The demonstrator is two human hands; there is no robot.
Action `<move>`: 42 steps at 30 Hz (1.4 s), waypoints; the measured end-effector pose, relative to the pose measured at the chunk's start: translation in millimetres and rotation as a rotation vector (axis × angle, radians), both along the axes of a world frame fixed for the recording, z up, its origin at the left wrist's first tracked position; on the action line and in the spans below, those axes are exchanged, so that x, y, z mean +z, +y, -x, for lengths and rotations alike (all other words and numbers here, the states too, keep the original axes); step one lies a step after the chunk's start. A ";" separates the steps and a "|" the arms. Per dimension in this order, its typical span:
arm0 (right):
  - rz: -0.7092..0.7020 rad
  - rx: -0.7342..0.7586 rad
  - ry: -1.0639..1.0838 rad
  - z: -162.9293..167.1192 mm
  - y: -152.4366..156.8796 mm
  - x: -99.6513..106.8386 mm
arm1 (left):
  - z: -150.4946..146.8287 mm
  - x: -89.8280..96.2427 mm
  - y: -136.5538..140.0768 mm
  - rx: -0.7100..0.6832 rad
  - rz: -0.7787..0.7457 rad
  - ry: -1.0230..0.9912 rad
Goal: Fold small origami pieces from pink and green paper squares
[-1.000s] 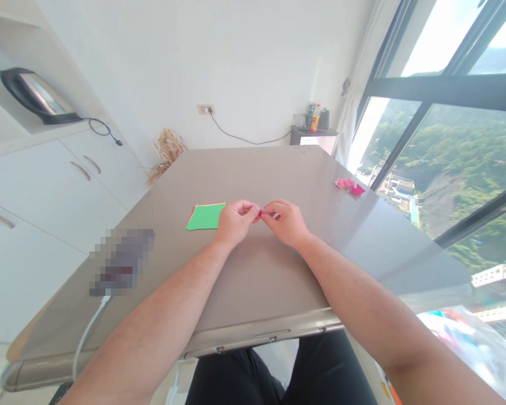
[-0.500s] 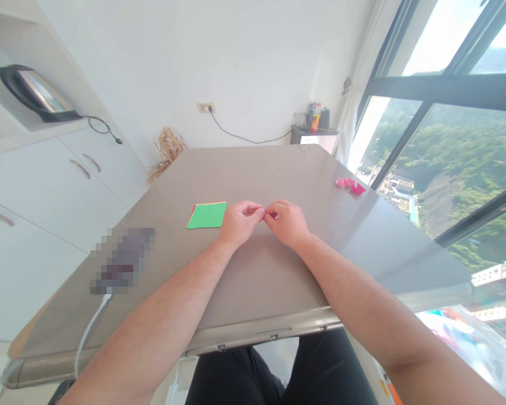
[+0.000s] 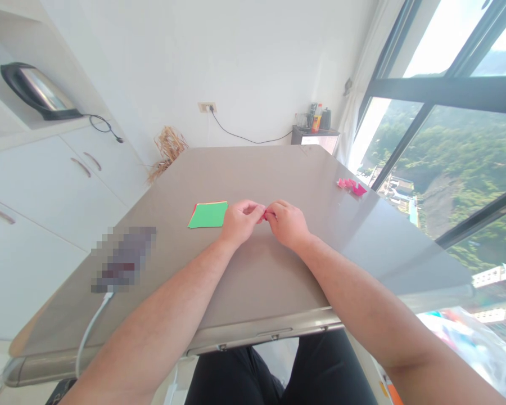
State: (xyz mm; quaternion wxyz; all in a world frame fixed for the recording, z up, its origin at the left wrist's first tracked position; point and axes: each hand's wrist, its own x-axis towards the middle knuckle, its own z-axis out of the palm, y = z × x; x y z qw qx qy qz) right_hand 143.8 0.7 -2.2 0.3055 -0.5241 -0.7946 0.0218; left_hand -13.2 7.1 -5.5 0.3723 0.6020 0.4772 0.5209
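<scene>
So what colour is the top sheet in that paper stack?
Green top sheet, clearest in the head view.

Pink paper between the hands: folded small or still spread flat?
Folded small. Only a sliver of the pink paper shows, pinched between the left hand and right hand above the table.

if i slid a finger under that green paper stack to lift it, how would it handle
The green paper stack looks thin and flat on the table, so it is probably very light and floppy. Its sheets are slightly offset, red edge showing, so they would likely fan or slip apart. The glossy tabletop suggests it slides easily when pushed.
</scene>
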 end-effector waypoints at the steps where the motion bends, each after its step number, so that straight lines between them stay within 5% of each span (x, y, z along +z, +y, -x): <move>1: -0.005 0.004 -0.013 0.0 -0.2 -0.3 | 0.1 0.3 0.0 -0.017 0.019 -0.016; 11: -0.002 0.036 0.079 -1.0 2.0 -2.4 | -0.5 3.2 0.2 -0.024 0.071 -0.084; 21: 0.106 0.038 0.555 -6.8 7.8 -7.2 | 8.4 4.9 8.5 0.020 0.213 -0.327; 35: -0.112 0.116 0.450 -9.8 10.0 -9.9 | 12.5 2.0 12.4 -0.055 0.271 -0.407; 42: -0.085 0.034 0.384 -11.3 10.9 -0.8 | 8.6 7.9 8.7 -0.049 0.290 -0.449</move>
